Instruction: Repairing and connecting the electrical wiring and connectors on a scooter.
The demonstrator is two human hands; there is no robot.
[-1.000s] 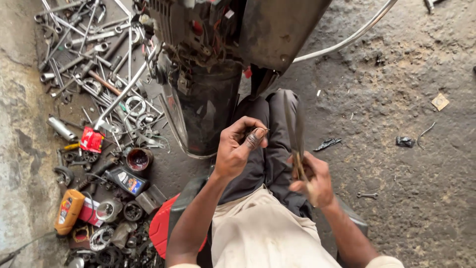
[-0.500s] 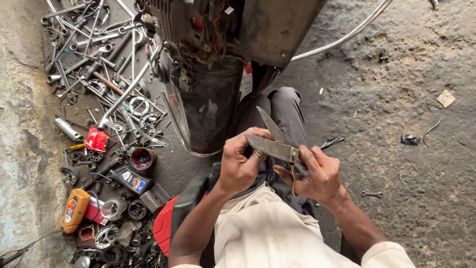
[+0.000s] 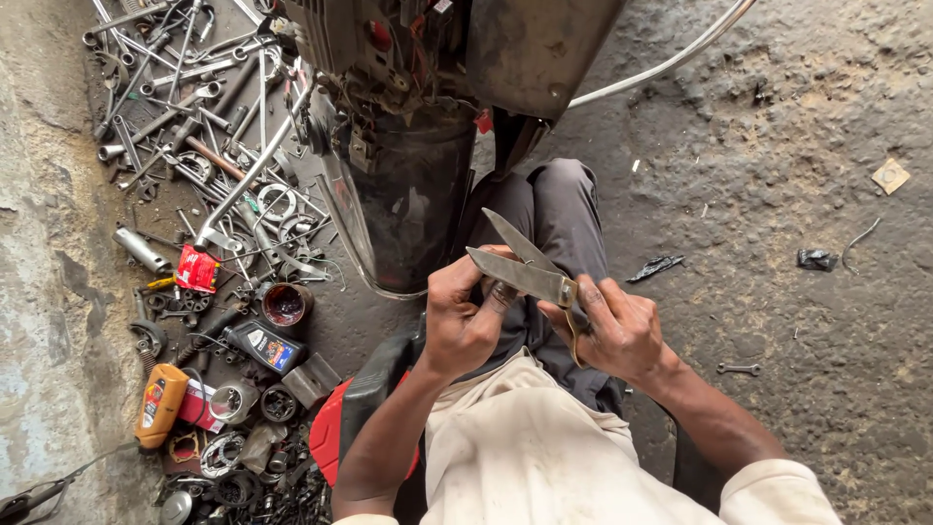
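Head view: right hand (image 3: 622, 331) grips the handles of open shears (image 3: 530, 267), left hand (image 3: 465, 316) pinching something small at the blades, tools (image 3: 194, 117) strewn alongside.

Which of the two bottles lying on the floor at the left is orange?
The orange bottle, lying nearest the left wall beside the red packet. The other, the black bottle, lies nearer the person, just below the round open tin.

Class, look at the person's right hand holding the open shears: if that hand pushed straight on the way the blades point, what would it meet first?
The right hand aims the shears up and left. First in that line appears to be the left hand, whose fingers already touch the lower blade; beyond it stands the dark vehicle body. Depth is unclear.
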